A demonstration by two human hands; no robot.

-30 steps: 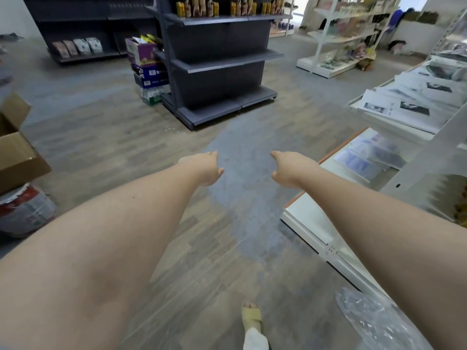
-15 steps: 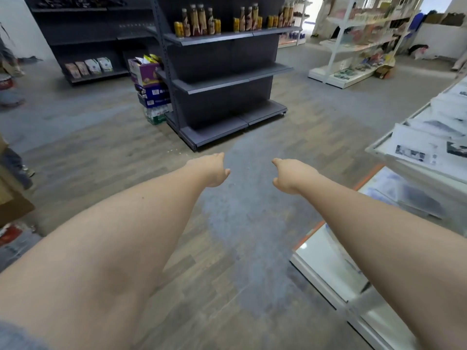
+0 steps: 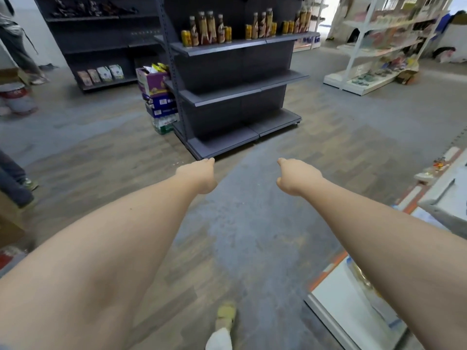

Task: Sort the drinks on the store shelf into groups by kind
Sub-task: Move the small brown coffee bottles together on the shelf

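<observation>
A dark grey shelf unit [image 3: 227, 96] stands ahead across the floor. Its top board holds tall bottles [image 3: 206, 27] with red and brown labels and short yellow cans [image 3: 186, 37], mixed in loose clusters. More bottles and cans [image 3: 262, 24] stand further right on the same board. Both my arms stretch forward at waist height, well short of the shelf. My left hand [image 3: 199, 174] and my right hand [image 3: 294, 175] are curled into loose fists with nothing in them.
Stacked cartons [image 3: 156, 97] sit at the shelf's left end. A white shelf edge [image 3: 338, 306] runs along my right, another white rack [image 3: 379, 49] stands far right. A red-and-white bucket [image 3: 17, 98] and other people's legs [image 3: 15, 183] are at the left.
The view has tilted up and moved forward, bringing the drinks shelf closer and fully into sight. Both fists stay held out in front, empty.
</observation>
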